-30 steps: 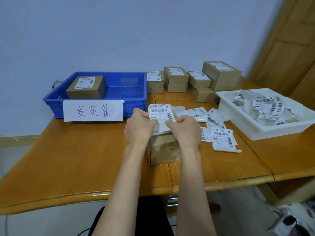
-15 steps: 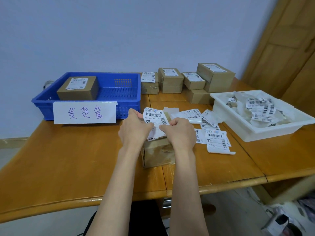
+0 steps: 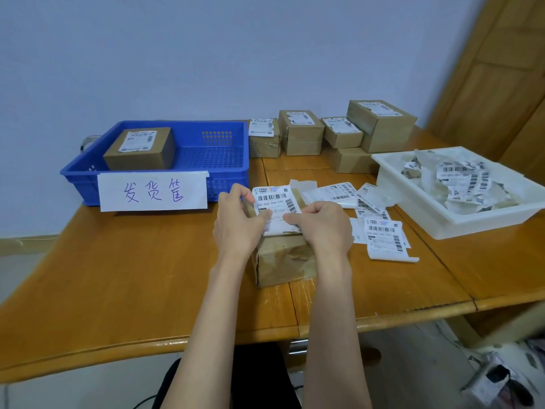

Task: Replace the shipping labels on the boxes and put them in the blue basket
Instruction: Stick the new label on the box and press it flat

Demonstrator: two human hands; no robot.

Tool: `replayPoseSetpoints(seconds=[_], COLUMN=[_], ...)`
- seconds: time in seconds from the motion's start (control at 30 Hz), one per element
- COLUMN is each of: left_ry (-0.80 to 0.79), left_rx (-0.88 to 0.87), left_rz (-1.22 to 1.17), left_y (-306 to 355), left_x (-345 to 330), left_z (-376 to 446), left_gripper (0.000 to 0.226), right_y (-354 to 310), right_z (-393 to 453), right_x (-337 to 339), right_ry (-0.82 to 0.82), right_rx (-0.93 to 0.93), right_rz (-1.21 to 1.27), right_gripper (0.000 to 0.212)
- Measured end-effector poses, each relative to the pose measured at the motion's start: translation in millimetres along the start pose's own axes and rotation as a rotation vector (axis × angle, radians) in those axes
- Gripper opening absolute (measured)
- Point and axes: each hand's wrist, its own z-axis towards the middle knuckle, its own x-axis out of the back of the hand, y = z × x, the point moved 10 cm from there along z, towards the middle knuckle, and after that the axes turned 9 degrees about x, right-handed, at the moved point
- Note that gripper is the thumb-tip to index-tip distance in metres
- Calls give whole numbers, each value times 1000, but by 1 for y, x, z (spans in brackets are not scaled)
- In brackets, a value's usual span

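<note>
both hands (image 3: 240, 228) (image 3: 323, 228) press label (image 3: 275, 202) onto box (image 3: 283, 261).

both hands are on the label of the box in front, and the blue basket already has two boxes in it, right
Not quite: the head view shows one box in the blue basket, not two. Both the left hand and right hand are on the label.

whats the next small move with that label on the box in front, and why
Probably smooth the white barcode label flat onto the brown cardboard box: both the left hand and right hand pinch its near edge, which looks not fully stuck down.
</note>
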Motion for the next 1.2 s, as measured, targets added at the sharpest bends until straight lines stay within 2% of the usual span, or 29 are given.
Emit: replayPoseSetpoints(seconds=[0.27, 0.3, 0.4, 0.5, 0.63, 0.8, 0.87, 0.93, 1.03, 1.1, 1.2], left_ry=[-71, -84, -121, -160, -218, -378, -445, -477, -489, -477, -420], left_rx=[23, 25, 30, 47, 28, 46, 59, 67, 72, 83, 149], left_rz=[-23, -24, -24, -19, 30, -19, -75, -124, -151, -171, -182], left_y=[-8, -8, -11, -14, -13, -15, -14, -14, -14, -15, -16], left_x=[-5, -6, -8, -12, -17, -29, -32, -33, -32, -31, -29], left_z=[3, 4, 4, 6, 9, 13, 11, 12, 13, 15, 19], left_gripper=[26, 26, 24, 28, 37, 45, 44, 42, 40, 41, 46], right_y=[2, 0, 2, 2, -4, -14, -15, -14, -10, -5, -3], right_z=[0, -2, -3, -4, 5, 26, 33, 41, 46, 51, 58], right_x=[-5, -2, 9, 8, -8, -37, -40, -37, -37, -35, -31], right_ry=[73, 72, 63, 25, -99, -429, -492, -449, -400, -332, -244], right_rx=[54, 65, 69, 59, 35, 4, 2, 4, -10, 12, 55], right_rz=[140, 161, 264, 312, 305, 274, 212, 197, 247, 258, 218], right_gripper=[30, 36, 72, 76, 78, 97, 104, 95, 55, 35, 32])
